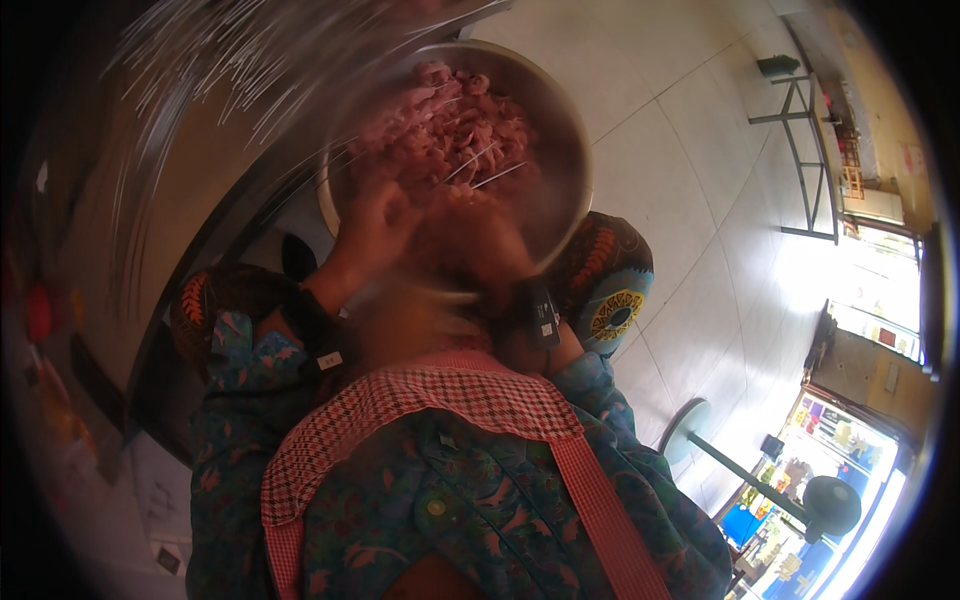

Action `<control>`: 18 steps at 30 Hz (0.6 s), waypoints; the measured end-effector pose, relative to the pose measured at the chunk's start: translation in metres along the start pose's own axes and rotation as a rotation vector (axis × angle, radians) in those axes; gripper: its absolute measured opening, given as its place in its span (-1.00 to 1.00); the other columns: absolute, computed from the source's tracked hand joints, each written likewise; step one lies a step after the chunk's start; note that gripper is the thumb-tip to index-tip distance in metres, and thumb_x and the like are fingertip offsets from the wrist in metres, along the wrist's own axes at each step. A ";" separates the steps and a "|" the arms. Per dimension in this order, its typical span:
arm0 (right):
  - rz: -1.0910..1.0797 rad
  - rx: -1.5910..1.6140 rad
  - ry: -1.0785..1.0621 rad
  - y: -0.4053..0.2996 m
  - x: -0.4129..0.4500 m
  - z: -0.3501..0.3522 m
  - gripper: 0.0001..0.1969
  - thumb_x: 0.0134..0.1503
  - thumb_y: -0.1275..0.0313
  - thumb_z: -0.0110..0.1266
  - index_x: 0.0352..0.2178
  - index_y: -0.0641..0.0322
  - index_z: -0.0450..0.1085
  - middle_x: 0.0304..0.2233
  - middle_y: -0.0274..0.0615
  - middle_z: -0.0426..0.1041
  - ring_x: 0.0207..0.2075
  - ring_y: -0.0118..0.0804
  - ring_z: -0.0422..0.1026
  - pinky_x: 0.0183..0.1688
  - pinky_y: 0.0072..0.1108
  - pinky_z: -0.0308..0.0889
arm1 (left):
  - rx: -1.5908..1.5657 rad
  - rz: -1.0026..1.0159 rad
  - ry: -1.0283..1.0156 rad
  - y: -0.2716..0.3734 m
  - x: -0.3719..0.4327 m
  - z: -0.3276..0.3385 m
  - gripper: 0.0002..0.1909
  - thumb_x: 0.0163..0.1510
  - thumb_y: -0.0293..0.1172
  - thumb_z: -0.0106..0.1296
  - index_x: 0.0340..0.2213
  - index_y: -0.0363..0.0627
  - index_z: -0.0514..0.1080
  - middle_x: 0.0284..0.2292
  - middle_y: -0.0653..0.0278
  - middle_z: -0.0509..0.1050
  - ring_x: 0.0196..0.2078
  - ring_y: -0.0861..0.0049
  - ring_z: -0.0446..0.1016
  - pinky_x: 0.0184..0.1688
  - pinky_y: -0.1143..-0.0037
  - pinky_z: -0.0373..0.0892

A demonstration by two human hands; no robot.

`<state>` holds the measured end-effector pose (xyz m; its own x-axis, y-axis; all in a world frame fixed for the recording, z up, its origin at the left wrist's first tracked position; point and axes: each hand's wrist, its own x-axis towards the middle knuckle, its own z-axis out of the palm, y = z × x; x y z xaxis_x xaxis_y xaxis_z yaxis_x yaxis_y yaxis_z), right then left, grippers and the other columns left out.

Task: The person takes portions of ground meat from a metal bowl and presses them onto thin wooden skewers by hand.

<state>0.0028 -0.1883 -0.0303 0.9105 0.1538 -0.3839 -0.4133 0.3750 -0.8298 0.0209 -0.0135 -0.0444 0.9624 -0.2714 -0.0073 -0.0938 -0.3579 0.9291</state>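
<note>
A round metal bowl [576,142] stands between the person's knees, with pieces of raw pinkish meat [457,127] heaped in it. Thin sticks [499,175] lie across the meat. My left hand [379,225] is at the bowl's near left side, fingers bent close to the meat. Beside it, my right hand [484,236] is over the near part of the bowl, blurred and dark. Haze hides the fingertips of both hands, so whether either holds a piece or a stick cannot be told.
Many thin sticks [217,75] fan out, blurred, at the upper left. Large pale tiles cover the floor [675,157] on the right. A metal-framed table [814,157] stands at the far right. Nearer is a green stand with a round base [686,431]. Bright openings lie beyond.
</note>
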 end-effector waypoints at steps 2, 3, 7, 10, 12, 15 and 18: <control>-0.030 -0.090 -0.019 -0.004 0.002 -0.003 -0.84 0.04 0.36 -0.02 -0.48 0.24 0.38 -0.57 -0.31 0.42 -0.57 -0.42 0.41 -0.61 -0.63 0.32 | -0.040 0.004 0.013 -0.005 -0.001 -0.003 -0.83 -0.07 -0.48 0.05 -0.55 -0.22 0.25 -0.64 0.38 0.30 -0.58 0.76 0.24 -0.55 0.66 0.20; -0.244 -0.447 0.069 -0.016 0.003 -0.014 -0.83 0.04 0.37 -0.02 -0.50 0.27 0.39 -0.60 -0.30 0.41 -0.57 -0.43 0.41 -0.60 -0.63 0.32 | -0.040 0.002 0.015 -0.002 0.000 -0.005 -0.83 -0.07 -0.48 0.05 -0.55 -0.22 0.25 -0.64 0.38 0.30 -0.58 0.76 0.24 -0.55 0.66 0.20; -0.467 -1.481 0.509 -0.008 0.031 -0.070 -0.83 -0.09 0.39 0.01 -0.49 0.27 0.43 -0.63 -0.03 0.42 -0.56 -0.13 0.44 -0.50 -0.43 0.31 | -0.030 0.046 0.071 0.009 0.004 -0.011 -0.84 -0.06 -0.48 0.02 -0.55 -0.21 0.23 -0.63 0.39 0.29 -0.58 0.77 0.25 -0.54 0.66 0.20; -0.490 -1.491 0.483 0.005 0.032 -0.053 -0.84 -0.13 0.38 0.01 -0.51 0.24 0.44 -0.57 0.03 0.41 -0.53 0.01 0.41 -0.46 -0.39 0.31 | -0.036 0.011 0.094 -0.002 0.004 -0.014 -0.83 -0.07 -0.49 0.03 -0.56 -0.20 0.22 -0.63 0.40 0.27 -0.57 0.77 0.24 -0.53 0.66 0.20; -0.527 -1.397 0.435 -0.002 0.020 -0.039 -0.84 -0.10 0.39 0.00 -0.53 0.26 0.43 -0.58 -0.01 0.42 -0.55 -0.06 0.42 -0.47 -0.41 0.31 | -0.050 -0.009 0.108 -0.005 0.004 -0.014 -0.83 -0.07 -0.49 0.03 -0.56 -0.20 0.22 -0.63 0.40 0.27 -0.56 0.77 0.24 -0.52 0.66 0.20; -0.626 -1.211 0.269 -0.005 0.017 -0.036 -0.82 -0.03 0.40 -0.04 -0.53 0.30 0.41 -0.59 -0.10 0.44 -0.57 -0.22 0.43 -0.49 -0.47 0.32 | 0.009 0.079 0.143 -0.004 0.004 -0.013 -0.82 -0.08 -0.50 0.03 -0.58 -0.21 0.22 -0.64 0.40 0.26 -0.56 0.76 0.23 -0.52 0.66 0.20; -0.477 -0.812 0.157 -0.016 0.010 -0.032 -0.80 0.06 0.40 -0.11 -0.48 0.32 0.37 -0.57 -0.19 0.44 -0.55 -0.37 0.42 -0.49 -0.55 0.33 | 0.030 0.078 0.140 -0.003 0.004 -0.015 -0.81 -0.08 -0.50 0.04 -0.59 -0.21 0.22 -0.64 0.40 0.26 -0.56 0.77 0.23 -0.52 0.67 0.20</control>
<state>0.0178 -0.2227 -0.0333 0.9978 0.0018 0.0665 0.0619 -0.3921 -0.9179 0.0289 0.0002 -0.0418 0.9779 -0.1726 0.1179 -0.1750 -0.3679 0.9132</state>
